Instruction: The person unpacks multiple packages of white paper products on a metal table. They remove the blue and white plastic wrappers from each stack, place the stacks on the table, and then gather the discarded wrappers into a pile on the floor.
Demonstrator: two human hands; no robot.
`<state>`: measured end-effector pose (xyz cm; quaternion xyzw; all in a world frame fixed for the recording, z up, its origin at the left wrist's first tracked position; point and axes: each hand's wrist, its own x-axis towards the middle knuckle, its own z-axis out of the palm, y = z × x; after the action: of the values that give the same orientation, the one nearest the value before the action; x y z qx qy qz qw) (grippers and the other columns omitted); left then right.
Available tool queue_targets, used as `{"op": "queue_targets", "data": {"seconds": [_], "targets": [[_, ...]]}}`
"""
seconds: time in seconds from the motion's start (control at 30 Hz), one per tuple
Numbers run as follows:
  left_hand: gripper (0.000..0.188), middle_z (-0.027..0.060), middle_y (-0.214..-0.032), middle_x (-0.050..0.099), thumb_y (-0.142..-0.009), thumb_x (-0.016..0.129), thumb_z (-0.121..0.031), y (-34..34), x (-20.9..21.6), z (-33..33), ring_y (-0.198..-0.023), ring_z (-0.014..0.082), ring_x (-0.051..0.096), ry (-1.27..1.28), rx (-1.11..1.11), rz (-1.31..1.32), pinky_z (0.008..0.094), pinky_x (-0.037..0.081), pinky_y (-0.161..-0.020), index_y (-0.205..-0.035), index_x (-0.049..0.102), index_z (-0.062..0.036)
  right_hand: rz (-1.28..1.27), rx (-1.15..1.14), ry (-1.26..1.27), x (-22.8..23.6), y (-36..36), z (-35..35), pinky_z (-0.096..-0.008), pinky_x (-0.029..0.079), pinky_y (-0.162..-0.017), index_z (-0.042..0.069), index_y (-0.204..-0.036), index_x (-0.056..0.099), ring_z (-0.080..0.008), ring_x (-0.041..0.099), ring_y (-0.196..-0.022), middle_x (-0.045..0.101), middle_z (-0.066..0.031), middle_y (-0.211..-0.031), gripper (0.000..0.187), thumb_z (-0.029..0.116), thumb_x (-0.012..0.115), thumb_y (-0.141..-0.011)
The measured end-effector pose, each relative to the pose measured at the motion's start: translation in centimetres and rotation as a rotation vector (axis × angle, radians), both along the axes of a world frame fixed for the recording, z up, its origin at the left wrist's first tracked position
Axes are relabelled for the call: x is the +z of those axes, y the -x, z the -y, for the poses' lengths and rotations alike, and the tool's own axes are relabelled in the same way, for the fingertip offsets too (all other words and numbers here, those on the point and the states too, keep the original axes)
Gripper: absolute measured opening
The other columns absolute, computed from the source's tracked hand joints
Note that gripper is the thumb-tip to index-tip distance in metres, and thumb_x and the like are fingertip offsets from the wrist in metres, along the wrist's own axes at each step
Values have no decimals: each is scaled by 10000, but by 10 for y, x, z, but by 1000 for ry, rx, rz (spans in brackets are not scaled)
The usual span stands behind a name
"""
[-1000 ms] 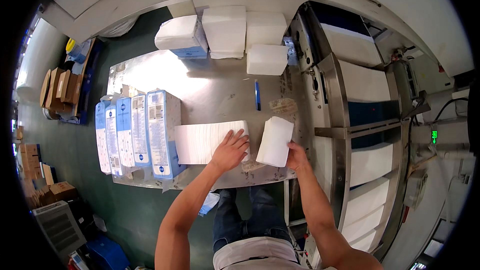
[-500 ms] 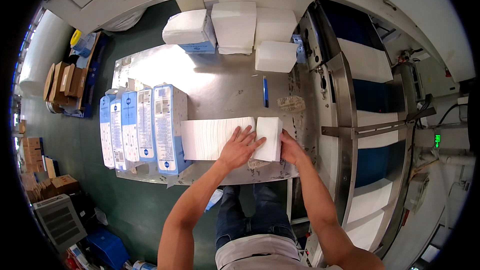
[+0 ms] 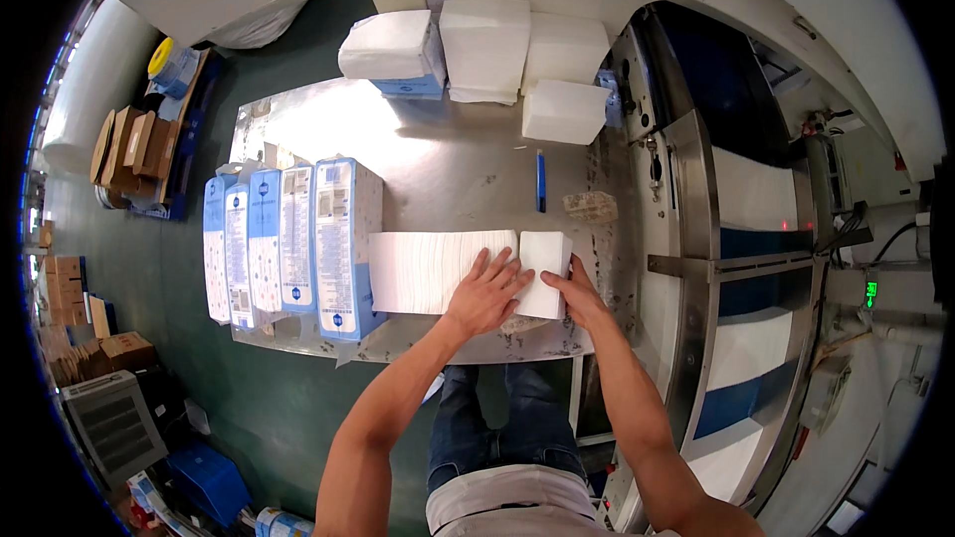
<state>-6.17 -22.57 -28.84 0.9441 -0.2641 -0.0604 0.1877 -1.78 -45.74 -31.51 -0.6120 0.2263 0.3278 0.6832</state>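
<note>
A long row of folded white paper sheets (image 3: 423, 273), standing on edge, lies across the near part of the metal table (image 3: 458, 174). At its right end is a separate short stack of white paper (image 3: 545, 251), with a narrow gap between. My left hand (image 3: 483, 296) lies spread over the row's right end, its fingers reaching to the short stack. My right hand (image 3: 581, 296) grips the short stack at its right side, thumb on top; its other fingers are partly hidden. Several blue-and-white printed packs (image 3: 333, 259) stand upright against the row's left end.
White paper stacks (image 3: 484, 45) stand along the table's far edge. A slim blue tool (image 3: 540, 181) and a brown, tape-wrapped block (image 3: 590, 206) lie beyond my hands. On the right runs a machine with a metal-framed channel (image 3: 696, 338) carrying white stacks. Cardboard boxes (image 3: 129, 350) sit at the left.
My right thumb has come onto the top of the short stack. The white stacks in the machine channel have shifted. The whole view has moved slightly.
</note>
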Motion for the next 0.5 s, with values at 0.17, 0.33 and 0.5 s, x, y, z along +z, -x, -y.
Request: {"op": "queue_targets", "data": {"seconds": [0.17,0.33,0.5], "targets": [[625,91,-1507,503,-912,673,-331,1,-4,-1,-1505,308,339,-4,-3,-3,552,206,-1256,-1480,500,-135,129,19,345,8,-7,-1,-420,513,-1039,-8,-1538,287,-332,623,-1228,583,-224,-1375,908,131,797,-800],[624,99,-1541,476,-915,668,-362,-1,-9,-2,-1512,305,324,-34,-40,-5,549,204,-1258,-1449,514,-79,279,235,805,19,-8,-29,-446,528,-995,-18,-1512,309,-418,647,-1188,639,-272,-1306,947,276,816,-768],[693,171,-1580,412,-891,703,-290,9,-9,-8,-1514,356,310,110,128,-10,566,202,-1253,-1478,464,-11,253,339,884,24,-6,-68,-519,500,-1021,32,-1559,263,-447,608,-1232,537,-264,-1415,969,409,791,-839]]}}
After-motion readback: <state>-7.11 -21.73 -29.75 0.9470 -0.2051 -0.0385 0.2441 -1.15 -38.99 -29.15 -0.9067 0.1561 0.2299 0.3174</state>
